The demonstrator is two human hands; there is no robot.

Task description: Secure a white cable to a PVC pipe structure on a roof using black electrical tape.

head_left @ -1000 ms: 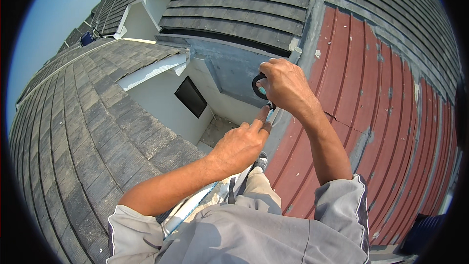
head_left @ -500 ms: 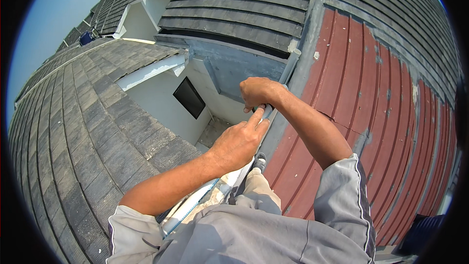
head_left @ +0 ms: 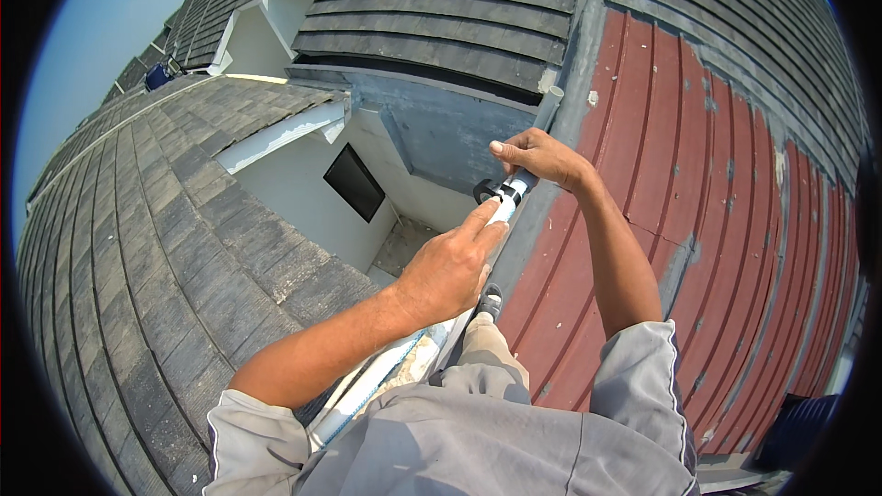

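Observation:
A white pipe [head_left: 503, 213] slants up from my lap between my hands toward the far roof edge. My left hand [head_left: 447, 274] is closed round it, the index finger stretched along its top toward a black band of tape. A roll of black tape [head_left: 484, 190] hangs at the pipe's left side, touching neither hand as far as I can see. Just beyond the roll, my right hand [head_left: 549, 159] is over the pipe's darker grey stretch. Its thumb points out to the left, apart from the fingers, which are partly hidden.
Grey roof tiles [head_left: 175, 220] slope away at left; red ribbed metal roofing [head_left: 680, 211] lies at right. A deep gap between white walls drops beyond my left hand, with a dark window [head_left: 355, 184]. My shoe [head_left: 491, 301] stands on the narrow ledge. Another grey pipe end [head_left: 553, 95] rises beyond.
My right hand has drawn back to the right, off the taped spot, and its thumb has lifted. The black tape roll now shows beside the pipe. My left hand has hardly moved.

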